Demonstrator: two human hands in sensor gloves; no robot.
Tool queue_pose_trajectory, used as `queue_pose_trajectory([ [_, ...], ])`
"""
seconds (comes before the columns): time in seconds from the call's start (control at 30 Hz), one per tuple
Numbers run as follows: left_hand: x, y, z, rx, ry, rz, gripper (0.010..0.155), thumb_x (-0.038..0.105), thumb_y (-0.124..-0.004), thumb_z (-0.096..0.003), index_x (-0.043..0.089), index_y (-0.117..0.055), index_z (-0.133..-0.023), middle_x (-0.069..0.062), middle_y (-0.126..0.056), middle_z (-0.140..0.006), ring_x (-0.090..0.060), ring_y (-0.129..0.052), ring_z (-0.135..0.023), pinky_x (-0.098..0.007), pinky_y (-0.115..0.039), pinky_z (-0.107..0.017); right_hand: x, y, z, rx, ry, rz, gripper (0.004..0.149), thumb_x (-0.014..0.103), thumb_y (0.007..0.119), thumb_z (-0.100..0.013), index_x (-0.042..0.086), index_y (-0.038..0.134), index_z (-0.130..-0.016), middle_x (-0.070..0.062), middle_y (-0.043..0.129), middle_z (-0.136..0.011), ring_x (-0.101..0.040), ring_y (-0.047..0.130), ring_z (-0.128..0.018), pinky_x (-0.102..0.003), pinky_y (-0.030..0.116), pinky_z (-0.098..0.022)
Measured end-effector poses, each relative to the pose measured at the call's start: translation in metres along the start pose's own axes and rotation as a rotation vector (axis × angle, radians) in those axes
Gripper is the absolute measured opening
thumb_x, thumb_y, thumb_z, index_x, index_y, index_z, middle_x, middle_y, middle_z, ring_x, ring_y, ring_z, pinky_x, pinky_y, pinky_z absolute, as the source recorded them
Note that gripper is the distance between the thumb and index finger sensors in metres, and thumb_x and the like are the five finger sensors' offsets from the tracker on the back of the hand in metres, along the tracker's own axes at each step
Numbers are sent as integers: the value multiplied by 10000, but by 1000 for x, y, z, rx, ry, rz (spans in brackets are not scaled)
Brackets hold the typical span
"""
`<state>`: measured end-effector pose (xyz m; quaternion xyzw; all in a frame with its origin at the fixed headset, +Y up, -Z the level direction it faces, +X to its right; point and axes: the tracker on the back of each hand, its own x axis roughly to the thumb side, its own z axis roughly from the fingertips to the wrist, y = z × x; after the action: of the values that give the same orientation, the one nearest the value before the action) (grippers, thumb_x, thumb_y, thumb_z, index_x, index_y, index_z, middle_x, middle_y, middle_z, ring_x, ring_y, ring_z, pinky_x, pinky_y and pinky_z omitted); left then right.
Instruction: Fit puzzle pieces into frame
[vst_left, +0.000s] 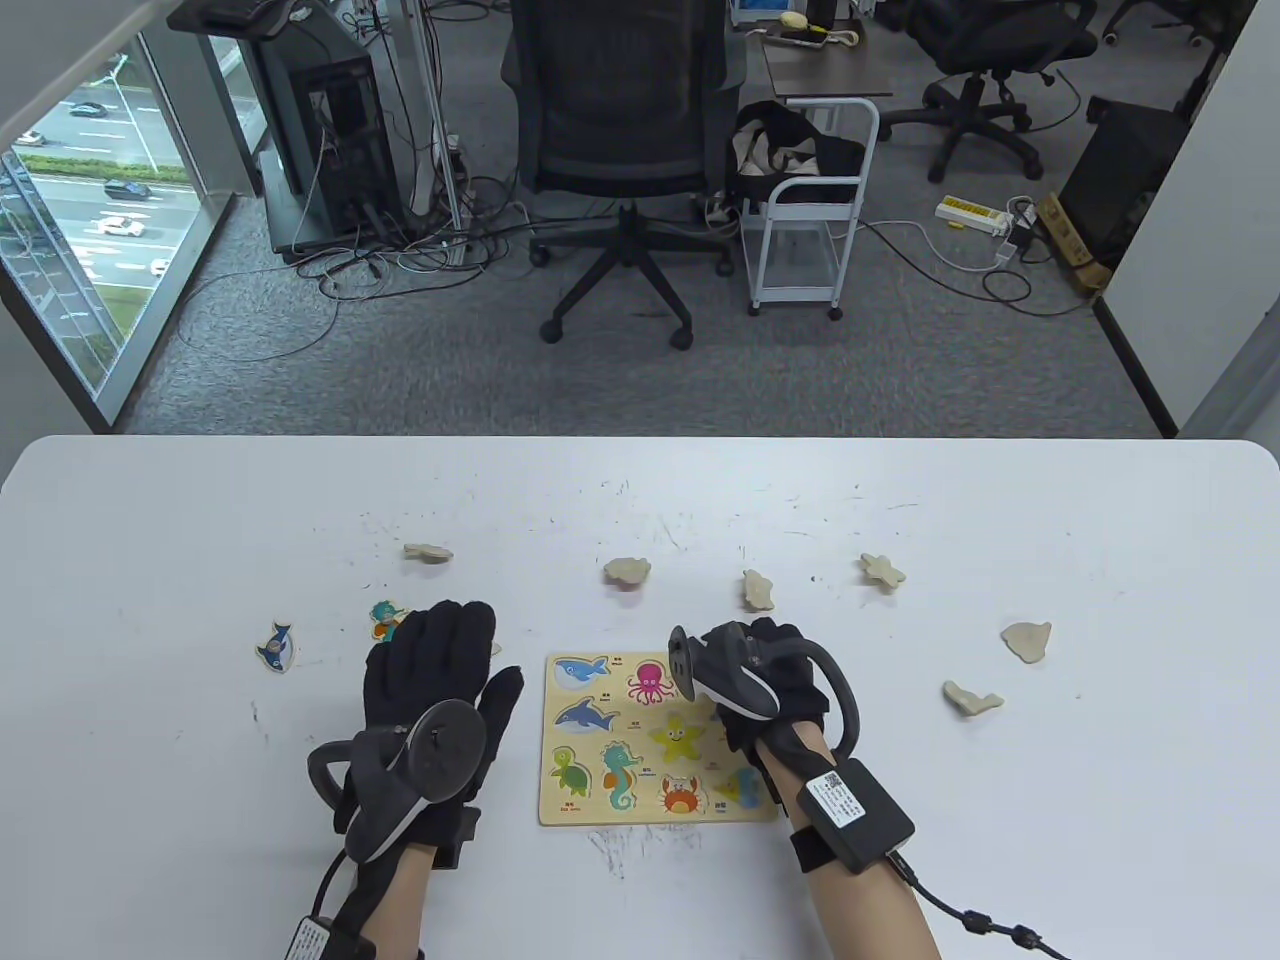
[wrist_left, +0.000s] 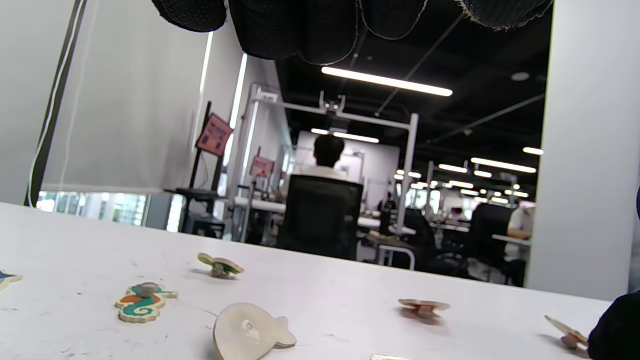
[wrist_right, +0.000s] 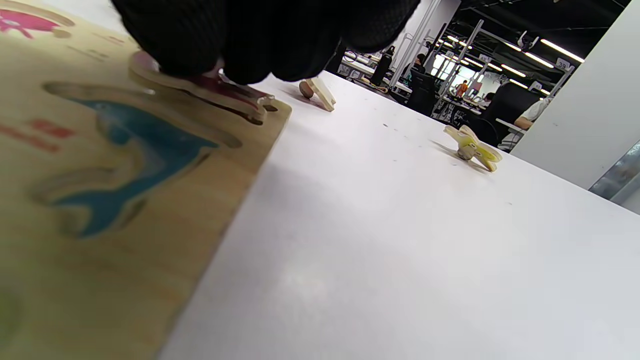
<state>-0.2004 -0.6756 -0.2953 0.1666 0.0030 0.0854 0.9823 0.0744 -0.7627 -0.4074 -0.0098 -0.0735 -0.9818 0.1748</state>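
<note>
The wooden puzzle frame (vst_left: 600, 812) with sea-animal pictures lies near the table's front edge. My right hand (vst_left: 778, 668) hovers over its far right corner. In the right wrist view its bunched fingers (wrist_right: 260, 45) hold a pinkish puzzle piece (wrist_right: 200, 89) that sits tilted on the frame's corner (wrist_right: 150, 210), beyond the dolphin recess (wrist_right: 130, 145). My left hand (vst_left: 445, 655) lies flat on the table left of the frame with straight fingers (wrist_left: 300, 30), holding nothing. A seahorse piece (vst_left: 385, 620) (wrist_left: 142, 302) lies just past its fingertips.
Loose pieces dot the table: a blue fish piece (vst_left: 275, 646) at left and face-down ones (vst_left: 428, 552), (vst_left: 627, 571), (vst_left: 758, 590), (vst_left: 882, 570), (vst_left: 1027, 640), (vst_left: 972, 698). A face-down piece (wrist_left: 247, 332) and a turtle piece (wrist_left: 220, 265) lie ahead of my left hand.
</note>
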Motion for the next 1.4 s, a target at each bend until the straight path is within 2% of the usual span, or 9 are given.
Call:
queue_pose_trajectory([
  [0.53,1,1,0,-6,2,-6,709,671,-620,-504,392,-511,-1147,-1,-649,-1223,-313,-641,-1136,-584,-569,-831,-2,9,-5,24,4,-57,448,490,859,-426,427,765,-860,167,896,-841,-129,898,-801,-433,712,-701],
  [0.7,1,1,-1,-7,3,-1,709,671,-619,-504,395,-510,-1148,0,-649,-1223,-313,-642,-1136,-584,-571,-830,-15,7,0,12,10,-76,508,511,839,-426,426,723,-913,161,864,-907,-140,877,-853,-440,697,-716],
  [0.83,1,0,-1,-13,1,0,709,671,-619,-505,392,-512,-1148,-2,-650,-1223,-313,-643,-1136,-585,-569,-830,-48,4,13,-12,76,-48,581,529,815,-433,431,636,-977,149,771,-1014,-163,802,-956,-467,641,-764],
  [1.0,0,2,-1,-10,1,11,709,670,-620,-506,389,-515,-1148,-1,-653,-1221,-313,-645,-1135,-583,-570,-831,-112,8,34,-8,208,-47,639,537,806,-439,434,560,-1019,135,668,-1097,-182,723,-1033,-480,583,-804],
  [1.23,-2,3,-1,-6,8,20,707,670,-621,-505,390,-520,-1146,-1,-659,-1219,-312,-649,-1133,-584,-573,-829,-194,37,55,73,380,-58,658,543,802,-437,435,536,-1030,132,630,-1122,-184,689,-1062,-479,543,-827],
  [1.4,-2,2,-1,-13,10,10,705,670,-621,-505,392,-521,-1145,-2,-661,-1218,-314,-650,-1132,-584,-572,-829,-219,68,61,169,412,-167,674,550,800,-435,432,522,-1038,127,614,-1135,-189,676,-1075,-482,526,-835],
])
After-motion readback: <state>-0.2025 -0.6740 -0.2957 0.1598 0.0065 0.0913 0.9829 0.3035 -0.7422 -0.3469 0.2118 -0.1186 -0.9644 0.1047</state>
